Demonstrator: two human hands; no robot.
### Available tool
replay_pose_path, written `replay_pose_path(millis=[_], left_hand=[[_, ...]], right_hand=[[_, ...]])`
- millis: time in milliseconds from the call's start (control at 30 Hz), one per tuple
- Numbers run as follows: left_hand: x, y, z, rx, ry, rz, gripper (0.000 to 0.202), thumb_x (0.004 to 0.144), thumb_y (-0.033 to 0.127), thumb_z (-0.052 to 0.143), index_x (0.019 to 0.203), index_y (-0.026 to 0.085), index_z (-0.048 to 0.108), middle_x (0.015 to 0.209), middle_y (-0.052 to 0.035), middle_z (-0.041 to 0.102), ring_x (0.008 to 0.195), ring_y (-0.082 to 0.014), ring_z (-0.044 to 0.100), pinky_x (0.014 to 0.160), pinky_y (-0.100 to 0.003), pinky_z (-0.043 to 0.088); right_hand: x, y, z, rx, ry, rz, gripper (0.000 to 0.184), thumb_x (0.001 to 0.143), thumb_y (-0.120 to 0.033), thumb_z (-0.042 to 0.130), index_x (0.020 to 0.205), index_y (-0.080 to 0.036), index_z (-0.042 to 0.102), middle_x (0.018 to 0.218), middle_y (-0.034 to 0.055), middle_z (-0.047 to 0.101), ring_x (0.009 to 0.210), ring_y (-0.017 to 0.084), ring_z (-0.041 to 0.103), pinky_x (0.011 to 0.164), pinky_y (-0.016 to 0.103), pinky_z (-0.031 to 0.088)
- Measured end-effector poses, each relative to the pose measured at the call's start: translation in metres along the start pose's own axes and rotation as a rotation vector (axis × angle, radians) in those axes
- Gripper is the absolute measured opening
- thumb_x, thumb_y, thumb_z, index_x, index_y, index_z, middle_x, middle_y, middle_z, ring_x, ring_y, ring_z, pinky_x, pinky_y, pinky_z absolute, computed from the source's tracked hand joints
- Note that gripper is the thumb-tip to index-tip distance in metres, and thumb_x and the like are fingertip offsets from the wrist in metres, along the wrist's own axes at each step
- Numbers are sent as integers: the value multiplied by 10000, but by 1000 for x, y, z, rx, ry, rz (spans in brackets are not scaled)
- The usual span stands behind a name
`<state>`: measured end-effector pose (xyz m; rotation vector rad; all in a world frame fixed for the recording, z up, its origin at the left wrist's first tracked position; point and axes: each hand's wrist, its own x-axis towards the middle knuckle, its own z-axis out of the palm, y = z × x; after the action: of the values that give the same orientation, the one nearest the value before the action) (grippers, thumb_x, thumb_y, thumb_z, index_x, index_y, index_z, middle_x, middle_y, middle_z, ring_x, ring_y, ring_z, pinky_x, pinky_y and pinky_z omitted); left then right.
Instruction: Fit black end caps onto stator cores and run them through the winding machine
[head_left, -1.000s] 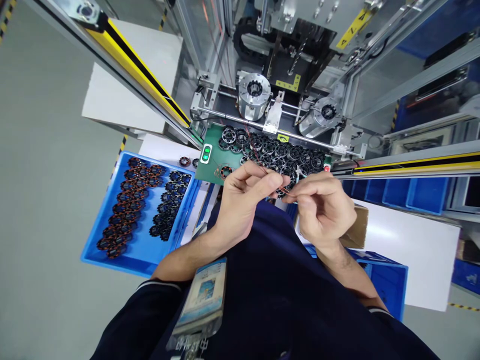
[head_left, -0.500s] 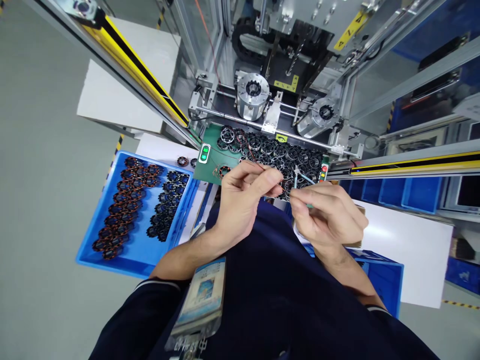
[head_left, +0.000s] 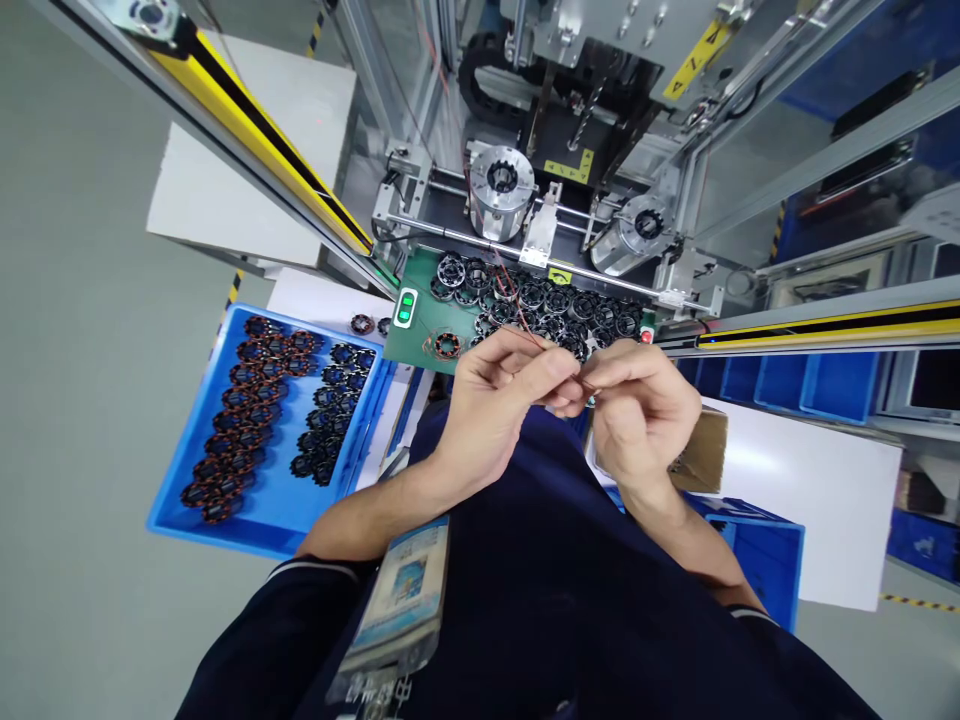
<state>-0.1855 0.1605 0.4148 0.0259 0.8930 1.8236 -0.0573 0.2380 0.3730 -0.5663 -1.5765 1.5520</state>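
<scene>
Copper strand [head_left: 517, 310], seemingly one, pinched: left hand [head_left: 487, 410], right hand [head_left: 645, 420].

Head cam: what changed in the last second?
The right hand moved left; its fingertips now meet those of the left hand, closing the gap seen half a second ago. The teal tool it showed then is almost hidden. Both hands still pinch the copper wire. The blue tray and loose stators are unchanged.

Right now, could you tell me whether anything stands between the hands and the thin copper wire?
Nothing visible does. The left hand and right hand both pinch the copper wire directly; the stator rings lie behind on the green mat.
</scene>
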Motion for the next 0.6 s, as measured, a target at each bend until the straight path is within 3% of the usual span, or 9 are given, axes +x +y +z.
replay_pose_path(millis=[100,267,467,600], left_hand=[[-1,3,2,-28,-54,-104,219,917,337,1061,848,234,881,784,37,873,620,-98,813,611,-165,700],[-4,2,3,-11,-94,-139,215,941,362,1043,886,228,885,758,23,869,586,-114,803,612,-191,714],[-3,-2,6,25,-67,-134,291,880,392,1087,856,219,855,752,23,869,600,-120,817,625,-183,704],[-2,-3,7,20,-79,-121,248,914,365,1066,866,230,863,736,36,858,587,-90,788,641,-167,683]], right_hand=[[0,5,-5,258,-78,138,364,1077,-653,836,1226,-321,859,923,-1,757,523,117,660,434,240,580],[7,8,-4,559,-163,224,226,1049,-529,919,1168,-343,869,881,-42,708,498,79,652,431,182,561],[10,8,-3,555,-104,271,296,951,-525,1010,979,-314,804,756,-81,600,413,67,533,405,193,542],[6,13,-4,505,-99,189,183,1037,-482,937,1097,-340,840,802,-68,645,459,82,611,425,191,566]])
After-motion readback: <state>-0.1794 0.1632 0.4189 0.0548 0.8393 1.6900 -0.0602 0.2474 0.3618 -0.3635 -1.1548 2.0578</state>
